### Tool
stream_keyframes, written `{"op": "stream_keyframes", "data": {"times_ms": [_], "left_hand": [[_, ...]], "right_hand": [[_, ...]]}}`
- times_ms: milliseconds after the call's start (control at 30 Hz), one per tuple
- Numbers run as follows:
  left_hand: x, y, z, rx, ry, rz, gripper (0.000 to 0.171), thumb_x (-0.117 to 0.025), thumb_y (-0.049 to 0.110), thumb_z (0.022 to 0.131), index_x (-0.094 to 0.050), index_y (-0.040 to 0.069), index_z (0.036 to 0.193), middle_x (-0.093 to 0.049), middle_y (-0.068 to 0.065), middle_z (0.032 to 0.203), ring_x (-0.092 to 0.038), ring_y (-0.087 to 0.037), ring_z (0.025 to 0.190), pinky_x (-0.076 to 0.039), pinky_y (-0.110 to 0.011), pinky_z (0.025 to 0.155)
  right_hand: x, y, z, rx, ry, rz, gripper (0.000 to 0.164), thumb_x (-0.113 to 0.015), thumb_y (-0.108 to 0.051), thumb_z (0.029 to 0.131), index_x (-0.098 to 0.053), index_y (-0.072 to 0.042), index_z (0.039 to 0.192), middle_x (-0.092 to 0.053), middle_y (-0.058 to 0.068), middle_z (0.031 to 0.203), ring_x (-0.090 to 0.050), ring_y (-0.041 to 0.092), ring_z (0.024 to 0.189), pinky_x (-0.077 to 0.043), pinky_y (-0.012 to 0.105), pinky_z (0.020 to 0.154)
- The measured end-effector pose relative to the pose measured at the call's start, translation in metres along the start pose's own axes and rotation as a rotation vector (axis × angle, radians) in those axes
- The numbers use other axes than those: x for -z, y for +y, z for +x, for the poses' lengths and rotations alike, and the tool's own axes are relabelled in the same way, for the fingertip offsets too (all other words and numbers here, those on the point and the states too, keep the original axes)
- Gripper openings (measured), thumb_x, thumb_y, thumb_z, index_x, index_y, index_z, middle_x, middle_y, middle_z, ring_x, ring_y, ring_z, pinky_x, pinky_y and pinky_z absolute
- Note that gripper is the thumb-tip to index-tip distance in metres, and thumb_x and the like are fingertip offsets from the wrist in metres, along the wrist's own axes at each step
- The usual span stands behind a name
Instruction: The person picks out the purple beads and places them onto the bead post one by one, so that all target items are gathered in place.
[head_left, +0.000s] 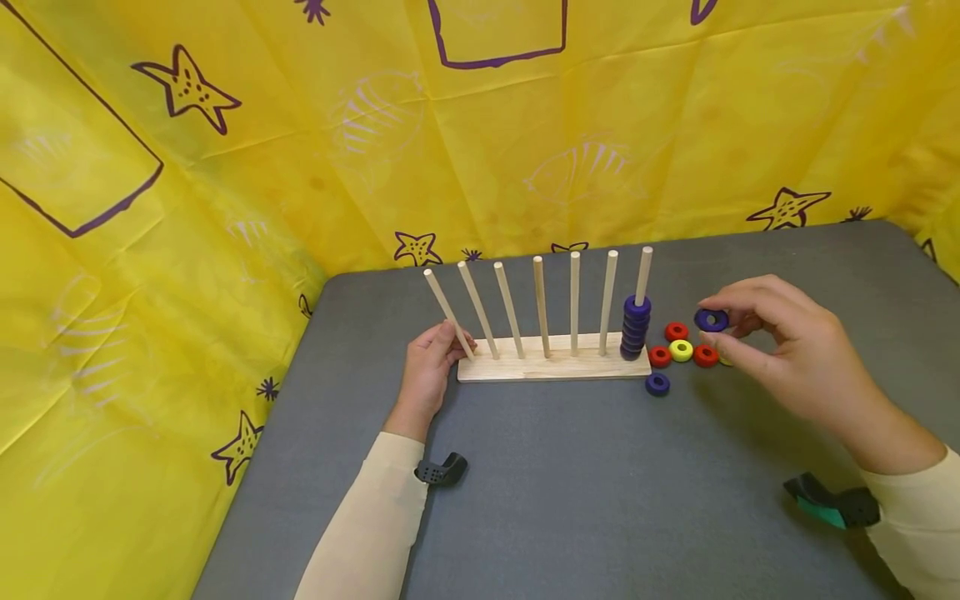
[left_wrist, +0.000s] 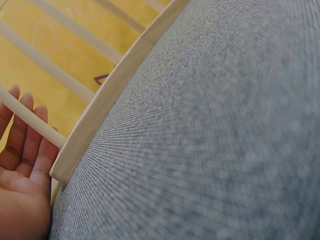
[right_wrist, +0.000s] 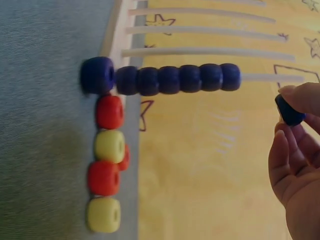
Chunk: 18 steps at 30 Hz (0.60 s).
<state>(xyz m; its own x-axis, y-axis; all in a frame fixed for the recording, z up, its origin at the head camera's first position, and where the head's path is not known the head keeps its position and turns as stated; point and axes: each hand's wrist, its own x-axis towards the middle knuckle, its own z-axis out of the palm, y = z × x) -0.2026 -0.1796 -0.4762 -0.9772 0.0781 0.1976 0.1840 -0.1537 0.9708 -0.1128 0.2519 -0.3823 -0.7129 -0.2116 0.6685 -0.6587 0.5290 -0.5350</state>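
A wooden peg rack (head_left: 555, 367) with several upright pegs stands on the grey table. At its left end my left hand (head_left: 431, 367) holds the end peg low down, fingers behind it in the left wrist view. Several dark blue rings (head_left: 636, 329) are stacked on the rightmost peg; the other pegs are bare. My right hand (head_left: 795, 350) pinches another blue ring (head_left: 711, 320) between thumb and fingers, raised to the right of that stack. In the right wrist view this pinched ring (right_wrist: 289, 110) is apart from the peg tip.
A loose blue ring (head_left: 657, 384) lies by the rack's front right corner. Red rings (right_wrist: 104, 177) and yellow rings (right_wrist: 105, 215) lie on the table beside the rack's right end. Behind the table (head_left: 570, 492) hangs a yellow patterned cloth (head_left: 480, 150).
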Motion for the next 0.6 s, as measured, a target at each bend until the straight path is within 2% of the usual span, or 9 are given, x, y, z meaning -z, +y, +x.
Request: {"op": "stream_keyframes", "data": {"times_ms": [167, 367, 467, 600], "left_hand": [[0.0, 0.0, 0.0, 0.005, 0.002, 0.001, 0.047, -0.059, 0.032, 0.115, -0.073, -0.009, 0.099, -0.073, -0.012, 0.096, -0.07, -0.022, 0.094, -0.058, -0.033, 0.085], [0.001, 0.0, 0.0, 0.007, -0.002, 0.015, 0.049, -0.059, 0.033, 0.115, -0.071, -0.012, 0.102, -0.073, -0.011, 0.096, -0.07, -0.024, 0.095, -0.058, -0.033, 0.085], [0.001, 0.0, 0.0, 0.005, -0.005, 0.018, 0.051, -0.059, 0.035, 0.115, -0.071, -0.013, 0.102, -0.073, -0.011, 0.096, -0.071, -0.026, 0.096, -0.058, -0.033, 0.086], [0.001, 0.0, 0.0, 0.007, -0.006, 0.013, 0.053, -0.059, 0.036, 0.114, -0.071, -0.014, 0.102, -0.073, -0.01, 0.096, -0.071, -0.026, 0.096, -0.058, -0.033, 0.086]], "right_hand": [[0.0, -0.007, 0.011, 0.036, 0.014, -0.023, 0.075, -0.061, -0.068, 0.102, -0.078, 0.004, 0.112, -0.07, 0.011, 0.111, -0.061, 0.001, 0.089, -0.049, 0.007, 0.083], [0.003, -0.013, 0.023, 0.043, 0.004, -0.026, 0.071, -0.063, -0.063, 0.104, -0.077, 0.005, 0.115, -0.07, 0.012, 0.114, -0.061, 0.003, 0.092, -0.05, 0.008, 0.085], [0.004, -0.015, 0.028, 0.05, 0.013, -0.015, 0.063, -0.068, -0.057, 0.105, -0.077, 0.005, 0.116, -0.07, 0.012, 0.116, -0.061, 0.004, 0.093, -0.05, 0.009, 0.086], [0.003, -0.019, 0.035, 0.067, 0.023, -0.001, 0.064, -0.069, -0.056, 0.104, -0.077, 0.006, 0.117, -0.07, 0.012, 0.115, -0.062, 0.004, 0.093, -0.05, 0.009, 0.087]]}}
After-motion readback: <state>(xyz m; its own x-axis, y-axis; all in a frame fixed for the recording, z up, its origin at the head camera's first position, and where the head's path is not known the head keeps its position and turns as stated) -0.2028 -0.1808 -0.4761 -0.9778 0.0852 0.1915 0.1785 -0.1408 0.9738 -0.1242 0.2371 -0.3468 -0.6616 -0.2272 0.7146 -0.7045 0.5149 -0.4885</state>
